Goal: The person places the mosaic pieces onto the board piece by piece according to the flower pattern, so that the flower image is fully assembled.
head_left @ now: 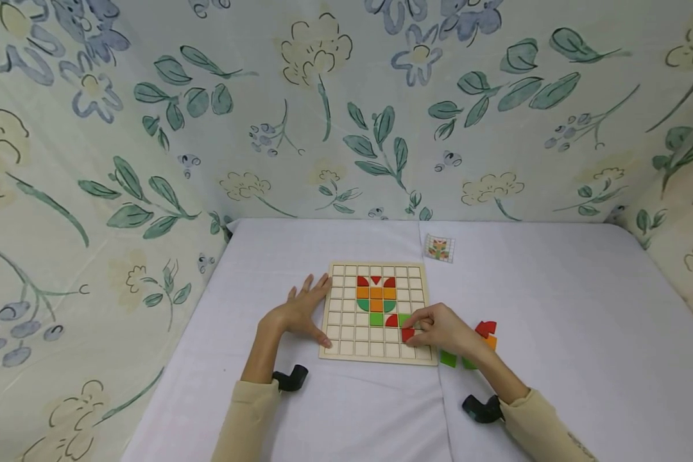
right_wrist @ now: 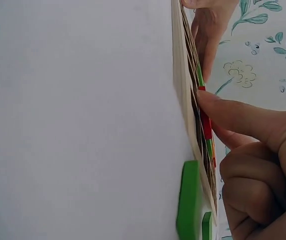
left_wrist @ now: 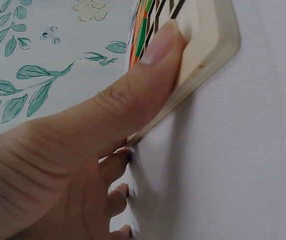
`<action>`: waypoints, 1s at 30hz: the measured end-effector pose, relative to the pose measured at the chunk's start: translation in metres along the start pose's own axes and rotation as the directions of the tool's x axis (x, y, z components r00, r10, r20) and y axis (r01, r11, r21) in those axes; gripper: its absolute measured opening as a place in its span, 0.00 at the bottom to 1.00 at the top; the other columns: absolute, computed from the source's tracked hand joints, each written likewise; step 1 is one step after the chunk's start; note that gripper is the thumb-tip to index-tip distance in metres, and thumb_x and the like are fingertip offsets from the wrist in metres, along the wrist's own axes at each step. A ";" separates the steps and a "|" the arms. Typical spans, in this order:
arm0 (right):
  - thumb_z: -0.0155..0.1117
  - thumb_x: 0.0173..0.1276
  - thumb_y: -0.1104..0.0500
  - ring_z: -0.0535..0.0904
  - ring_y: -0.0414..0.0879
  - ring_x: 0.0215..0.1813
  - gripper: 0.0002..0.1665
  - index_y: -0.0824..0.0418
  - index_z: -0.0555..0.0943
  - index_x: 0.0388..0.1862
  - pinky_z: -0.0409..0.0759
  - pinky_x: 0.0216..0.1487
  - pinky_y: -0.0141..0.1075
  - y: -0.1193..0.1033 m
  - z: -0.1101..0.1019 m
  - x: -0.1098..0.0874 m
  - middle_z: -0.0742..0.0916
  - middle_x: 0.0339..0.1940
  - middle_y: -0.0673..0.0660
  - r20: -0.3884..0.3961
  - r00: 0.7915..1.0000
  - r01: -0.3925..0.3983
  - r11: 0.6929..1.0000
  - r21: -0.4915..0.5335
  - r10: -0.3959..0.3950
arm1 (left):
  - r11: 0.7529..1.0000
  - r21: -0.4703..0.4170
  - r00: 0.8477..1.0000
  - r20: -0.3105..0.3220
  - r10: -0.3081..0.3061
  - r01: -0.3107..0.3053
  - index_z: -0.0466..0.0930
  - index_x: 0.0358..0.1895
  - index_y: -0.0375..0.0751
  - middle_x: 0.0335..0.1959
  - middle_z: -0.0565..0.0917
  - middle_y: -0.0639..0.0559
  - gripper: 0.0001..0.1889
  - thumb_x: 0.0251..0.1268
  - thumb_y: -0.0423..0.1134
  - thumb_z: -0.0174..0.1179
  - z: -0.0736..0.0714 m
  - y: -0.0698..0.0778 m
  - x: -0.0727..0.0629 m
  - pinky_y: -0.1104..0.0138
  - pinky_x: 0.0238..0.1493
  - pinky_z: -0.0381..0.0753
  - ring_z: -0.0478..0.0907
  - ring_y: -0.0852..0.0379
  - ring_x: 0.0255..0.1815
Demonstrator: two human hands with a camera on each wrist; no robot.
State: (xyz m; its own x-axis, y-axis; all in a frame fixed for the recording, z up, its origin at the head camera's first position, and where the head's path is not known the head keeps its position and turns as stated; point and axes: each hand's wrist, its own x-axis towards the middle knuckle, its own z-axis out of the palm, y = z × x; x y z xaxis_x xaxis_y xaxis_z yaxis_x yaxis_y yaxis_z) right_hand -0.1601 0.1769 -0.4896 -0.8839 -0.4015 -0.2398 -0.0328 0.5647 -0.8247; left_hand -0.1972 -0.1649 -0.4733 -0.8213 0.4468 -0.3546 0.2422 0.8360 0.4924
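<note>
A wooden grid board (head_left: 375, 361) lies on the table with a tulip-like pattern of red, orange and green tiles set in its cells. My left hand (head_left: 298, 312) spreads along the board's left side, fingertips at the edge. Its thumb (left_wrist: 158, 55) presses on the near left corner. Over the board's lower right part, my right hand (head_left: 447, 332) pinches a red tile (head_left: 407, 335) between thumb and index finger, right at the grid. Just above it a light green tile (head_left: 403, 319) is partly covered by the fingers, beside a red rounded tile (head_left: 391, 320).
Loose tiles lie right of the board, partly under the right hand: a green tile (head_left: 448, 359), red tiles (head_left: 486, 328) and an orange one (head_left: 491, 342). A small pattern card (head_left: 439, 249) rests behind the board. Floral cloth (head_left: 335, 173) rises behind the white table.
</note>
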 end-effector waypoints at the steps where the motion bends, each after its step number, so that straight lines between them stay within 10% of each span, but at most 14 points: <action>1: 0.81 0.59 0.59 0.54 0.41 0.22 0.13 0.59 0.90 0.43 0.62 0.27 0.29 0.000 0.000 0.000 0.60 0.16 0.47 -0.001 1.000 -0.002 1.000 0.001 0.002 | 1.000 -0.001 1.000 0.001 -0.001 0.001 0.39 0.86 0.43 0.88 0.37 0.48 0.74 0.39 0.53 0.85 0.000 0.000 0.000 0.37 0.85 0.31 0.26 0.39 0.88; 30: 0.80 0.60 0.57 0.56 0.42 0.20 0.12 0.55 0.91 0.43 0.58 0.24 0.31 0.002 -0.005 -0.006 0.62 0.15 0.48 -0.077 0.995 -0.066 0.998 0.016 0.067 | 1.000 -0.010 1.000 -0.007 -0.016 0.016 0.40 0.86 0.45 0.88 0.38 0.50 0.75 0.37 0.54 0.86 0.001 0.001 0.001 0.38 0.85 0.31 0.26 0.41 0.88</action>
State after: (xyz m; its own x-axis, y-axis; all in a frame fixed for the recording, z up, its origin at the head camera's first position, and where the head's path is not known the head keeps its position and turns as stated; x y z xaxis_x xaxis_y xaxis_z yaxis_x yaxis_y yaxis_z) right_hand -0.1574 0.1845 -0.4872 -0.9174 -0.3061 -0.2543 0.0329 0.5786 -0.8149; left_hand -0.1978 -0.1634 -0.4739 -0.8288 0.4309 -0.3571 0.2236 0.8399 0.4945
